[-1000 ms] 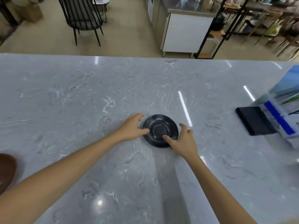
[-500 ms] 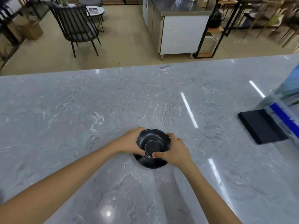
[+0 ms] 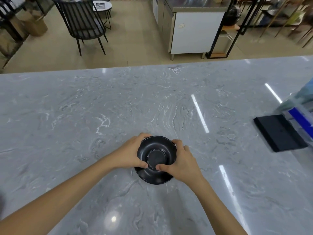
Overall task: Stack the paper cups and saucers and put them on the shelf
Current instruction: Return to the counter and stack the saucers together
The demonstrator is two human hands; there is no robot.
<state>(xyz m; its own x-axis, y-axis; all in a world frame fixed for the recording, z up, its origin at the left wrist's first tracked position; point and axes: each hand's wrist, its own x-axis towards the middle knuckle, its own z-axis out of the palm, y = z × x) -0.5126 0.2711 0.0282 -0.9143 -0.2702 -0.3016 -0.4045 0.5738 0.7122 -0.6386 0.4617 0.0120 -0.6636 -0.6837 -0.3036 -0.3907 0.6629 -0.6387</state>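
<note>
A black saucer [image 3: 156, 150] is held tilted over the grey marble counter [image 3: 118, 107], and under it I see what looks like a second black saucer [image 3: 152, 178] or its reflection. My left hand [image 3: 130, 153] grips the saucer's left rim with the thumb on the inside. My right hand [image 3: 181, 161] grips the right rim, its thumb pressing the near inside. No paper cups are in view.
A flat black rectangular object [image 3: 279, 133] lies at the right edge beside a clear plastic-wrapped pack with a blue stripe [image 3: 301, 109]. Beyond the counter stand a dark chair [image 3: 83, 22], a steel cabinet [image 3: 191, 26] and a black metal shelf frame [image 3: 225, 31].
Both hands went from touching the saucer's sides flat on the counter to gripping its rim and lifting it, tilted, nearer to me. The view has shifted.
</note>
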